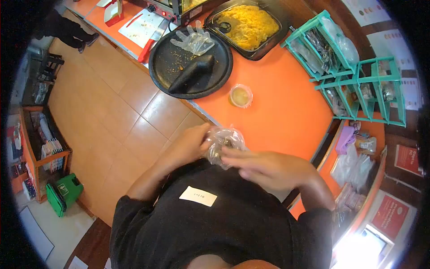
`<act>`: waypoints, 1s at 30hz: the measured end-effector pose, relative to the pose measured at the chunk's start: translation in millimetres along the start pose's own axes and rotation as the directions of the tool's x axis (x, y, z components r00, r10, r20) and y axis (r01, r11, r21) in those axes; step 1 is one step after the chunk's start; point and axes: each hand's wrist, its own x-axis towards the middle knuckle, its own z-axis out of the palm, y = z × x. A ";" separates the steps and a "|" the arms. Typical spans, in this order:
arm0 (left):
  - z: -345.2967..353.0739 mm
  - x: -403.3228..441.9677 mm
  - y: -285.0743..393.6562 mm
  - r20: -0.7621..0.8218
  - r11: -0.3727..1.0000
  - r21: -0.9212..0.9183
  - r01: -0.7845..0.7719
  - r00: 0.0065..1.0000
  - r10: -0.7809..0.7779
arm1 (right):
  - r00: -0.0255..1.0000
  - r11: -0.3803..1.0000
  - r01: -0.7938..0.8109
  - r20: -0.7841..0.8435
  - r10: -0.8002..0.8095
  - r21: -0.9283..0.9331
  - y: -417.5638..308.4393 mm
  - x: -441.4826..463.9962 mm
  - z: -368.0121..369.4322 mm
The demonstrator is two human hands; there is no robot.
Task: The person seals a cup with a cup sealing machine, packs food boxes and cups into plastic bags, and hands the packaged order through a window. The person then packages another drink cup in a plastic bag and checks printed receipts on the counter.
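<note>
In front of my chest, my left hand [195, 141] is closed on the edge of a clear plastic bag [218, 132]. Something brownish shows inside the bag, but I cannot make out what. My right hand [268, 167] lies across the bag's right side, its fingers stretched out and slightly blurred. Beyond the bag, a small clear cup [241, 96] with yellowish contents stands on the orange counter [277, 116].
A black stone mortar plate [156, 67] carries a pestle [193, 75] and a plastic glove [195, 41]. Behind are a black tray [257, 56] of yellow food and teal racks [358, 80]. A person's legs [71, 29] show far left, near a green bin [65, 193].
</note>
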 end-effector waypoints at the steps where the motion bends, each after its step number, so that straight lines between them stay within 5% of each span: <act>1: -13.0 -2.4 -5.6 -0.044 0.995 0.029 -0.094 0.995 0.095 | 0.999 0.995 0.020 -0.038 -0.016 0.101 -5.8 -2.9 -14.6; 3: -36.6 -8.0 -13.0 -0.111 0.956 0.097 -0.276 0.952 0.286 | 0.965 0.934 0.135 -0.260 -0.047 0.330 20.0 -18.7 -36.6; 4: -37.9 -7.4 -23.8 -0.205 0.970 -0.095 -0.223 0.958 0.200 | 0.901 0.872 0.260 -0.429 -0.065 0.415 46.8 -27.8 -41.4; 6: -36.8 -4.3 -44.1 -0.293 0.930 -0.342 -0.134 0.956 0.030 | 0.590 0.850 0.280 -0.779 0.214 0.445 181.2 -26.4 3.3; 7: -41.3 -3.6 -47.6 -0.302 0.914 -0.395 -0.091 0.953 -0.035 | 0.366 0.878 0.085 -0.834 0.412 0.471 229.6 -11.4 29.3; 9: -68.3 -1.0 -36.2 -0.231 0.978 -0.208 0.018 0.971 -0.067 | 0.377 0.937 -0.340 -0.902 0.212 0.078 291.1 13.1 78.2; 11: -75.7 4.4 -38.6 -0.147 0.978 -0.206 0.002 0.989 -0.033 | 0.418 0.946 -0.323 -0.898 0.140 -0.003 275.2 52.1 70.4; 14: -75.5 8.5 -34.5 -0.095 0.994 -0.103 0.035 0.995 -0.045 | 0.240 0.967 -0.027 -0.937 0.254 0.255 295.3 97.1 55.2; 18: -70.2 13.8 -29.5 -0.180 0.995 -0.026 -0.098 0.979 0.092 | 0.266 0.948 0.103 -0.927 0.264 0.300 316.5 101.6 20.0; 20: -68.0 13.2 -22.6 -0.183 0.998 -0.036 -0.047 0.982 0.040 | 0.276 0.948 0.117 -0.927 0.254 0.295 318.8 83.7 -6.6; 23: -65.1 20.2 -22.7 -0.147 0.997 -0.077 -0.014 0.989 0.002 | 0.553 0.867 -0.235 -0.673 0.491 0.439 250.2 37.0 -83.5; 25: -58.0 25.2 -22.5 -0.121 0.994 -0.109 -0.009 0.993 -0.004 | 0.682 0.732 -0.637 -0.267 0.681 0.243 177.4 20.3 -143.1; 27: -52.2 32.1 -22.1 -0.083 0.996 -0.060 -0.061 0.995 0.056 | 0.458 0.443 -0.866 -0.009 0.889 -0.231 132.0 27.4 -187.8; 28: -48.1 36.3 -20.8 -0.065 0.995 -0.037 -0.090 0.994 0.087 | 0.275 0.275 -0.836 0.071 0.959 -0.475 109.2 30.8 -198.4; 30: -41.9 42.2 -8.8 -0.036 0.994 -0.008 -0.108 0.994 0.108 | -0.015 -0.021 -0.811 -0.015 1.000 -0.584 57.7 42.8 -200.7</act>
